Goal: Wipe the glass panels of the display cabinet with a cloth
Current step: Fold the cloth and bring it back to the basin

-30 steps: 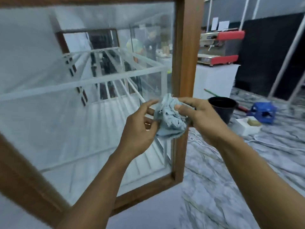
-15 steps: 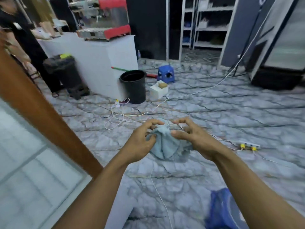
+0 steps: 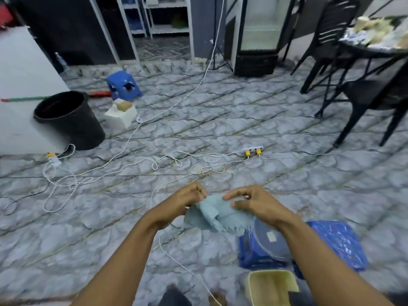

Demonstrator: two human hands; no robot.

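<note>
A pale blue cloth (image 3: 217, 214) hangs crumpled between both hands, low in the middle of the view. My left hand (image 3: 184, 200) pinches its left edge with closed fingers. My right hand (image 3: 257, 203) grips its right side, fingers curled over the top. The display cabinet with its glass panels is out of view; I face the marbled floor (image 3: 220, 120).
White cables (image 3: 167, 161) loop across the floor with a power strip (image 3: 252, 149). A black bin (image 3: 70, 119), a white box (image 3: 121, 114) and a blue stool (image 3: 123, 85) stand at left. Blue bags (image 3: 337, 241) lie beneath my right arm. Black chairs and a table (image 3: 362, 69) are at right.
The view has swung right, away from the cabinet, which left the frame. Both hands kept hold of the cloth and now spread it wider over the blue bags.
</note>
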